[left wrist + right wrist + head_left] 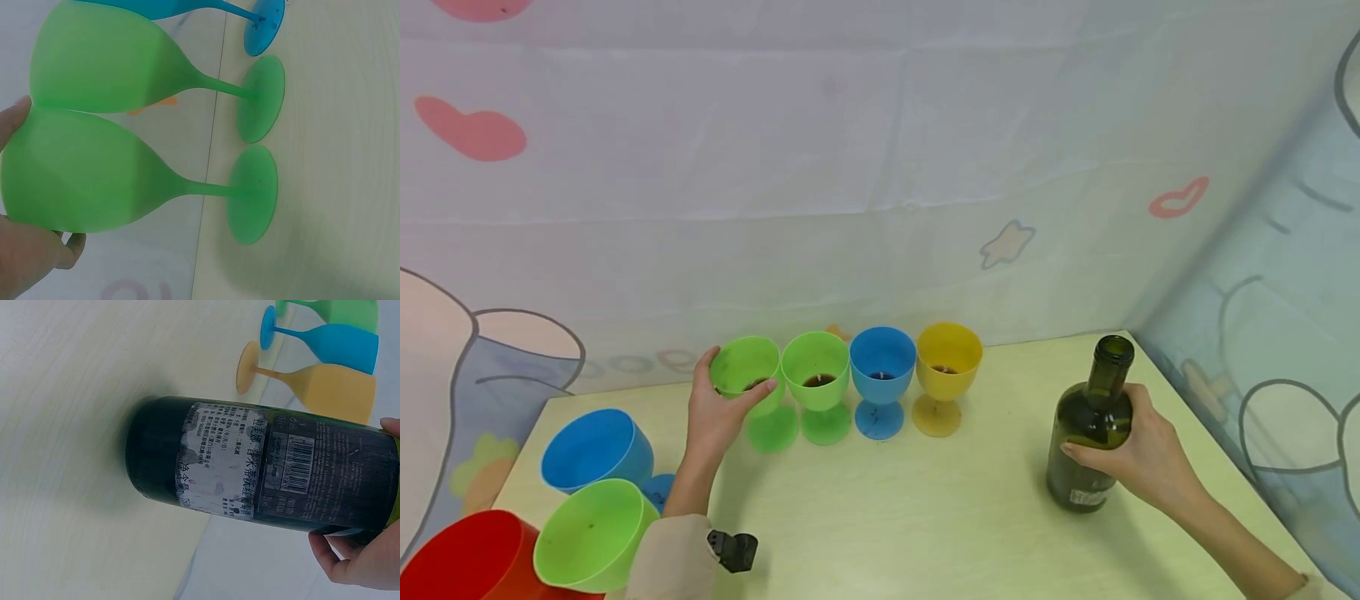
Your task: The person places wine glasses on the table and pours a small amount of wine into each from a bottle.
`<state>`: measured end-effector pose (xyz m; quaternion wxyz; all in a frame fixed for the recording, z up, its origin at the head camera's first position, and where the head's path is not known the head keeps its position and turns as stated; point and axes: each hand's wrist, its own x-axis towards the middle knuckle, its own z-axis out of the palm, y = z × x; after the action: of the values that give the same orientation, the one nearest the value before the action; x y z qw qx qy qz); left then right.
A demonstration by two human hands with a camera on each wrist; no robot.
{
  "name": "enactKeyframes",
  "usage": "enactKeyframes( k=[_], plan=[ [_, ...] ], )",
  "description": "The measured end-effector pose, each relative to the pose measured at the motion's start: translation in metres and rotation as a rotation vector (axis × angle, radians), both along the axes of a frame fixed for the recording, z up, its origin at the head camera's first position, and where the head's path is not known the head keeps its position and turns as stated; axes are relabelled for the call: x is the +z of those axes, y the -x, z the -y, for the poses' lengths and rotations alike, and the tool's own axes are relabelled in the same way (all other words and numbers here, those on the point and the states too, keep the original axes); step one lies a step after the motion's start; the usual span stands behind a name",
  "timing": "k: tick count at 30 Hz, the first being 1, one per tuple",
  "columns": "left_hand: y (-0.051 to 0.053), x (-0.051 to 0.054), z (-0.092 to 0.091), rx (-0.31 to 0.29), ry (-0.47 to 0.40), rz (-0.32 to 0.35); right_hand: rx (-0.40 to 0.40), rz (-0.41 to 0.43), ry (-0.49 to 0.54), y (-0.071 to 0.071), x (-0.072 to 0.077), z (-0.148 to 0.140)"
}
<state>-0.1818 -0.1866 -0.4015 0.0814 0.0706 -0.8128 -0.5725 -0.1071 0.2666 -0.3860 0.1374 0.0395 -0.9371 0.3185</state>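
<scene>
The bottle (1084, 427) is clasped near its shoulder by the right grip (1150, 461); the left grip (721, 408) holds a green goblet (745, 363).

Soft, diffuse light fills the head view, laying faint, soft-edged shadows on the tabletop (910, 517) and small glints on the bottle (1070, 433). Both wrist views look dimmer and greyer; the label (222, 462) is fairly sharp.

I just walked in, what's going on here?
A person's left hand grips the leftmost green goblet in a row of four, each holding a little dark liquid. The right hand holds an upright, open wine bottle to the row's right. A blue goblet, a green cup and a red cup sit farther left.
</scene>
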Motion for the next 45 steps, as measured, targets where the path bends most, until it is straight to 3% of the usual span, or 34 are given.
enactKeyframes(
  k=[8, 14, 20, 28, 34, 45],
  plan=[
    [-0.001, 0.001, 0.000, -0.034, -0.003, -0.001, 0.003, -0.001, 0.010, -0.001, -0.001, -0.002],
    [-0.004, -0.001, -0.001, -0.017, -0.019, -0.016, 0.005, 0.009, 0.010, -0.001, -0.001, -0.001],
    [-0.014, 0.000, -0.005, 0.011, -0.006, -0.063, 0.011, 0.017, 0.007, -0.001, -0.001, -0.001],
    [-0.037, 0.012, -0.014, 0.072, 0.125, -0.118, 0.017, 0.012, 0.003, -0.001, 0.000, 0.001],
    [-0.058, 0.023, -0.020, 0.102, 0.153, -0.131, 0.022, 0.019, 0.005, -0.001, 0.001, 0.002],
    [-0.105, 0.041, -0.022, 0.131, 0.221, -0.095, 0.020, 0.016, 0.012, -0.001, 0.001, 0.001]
  ],
)
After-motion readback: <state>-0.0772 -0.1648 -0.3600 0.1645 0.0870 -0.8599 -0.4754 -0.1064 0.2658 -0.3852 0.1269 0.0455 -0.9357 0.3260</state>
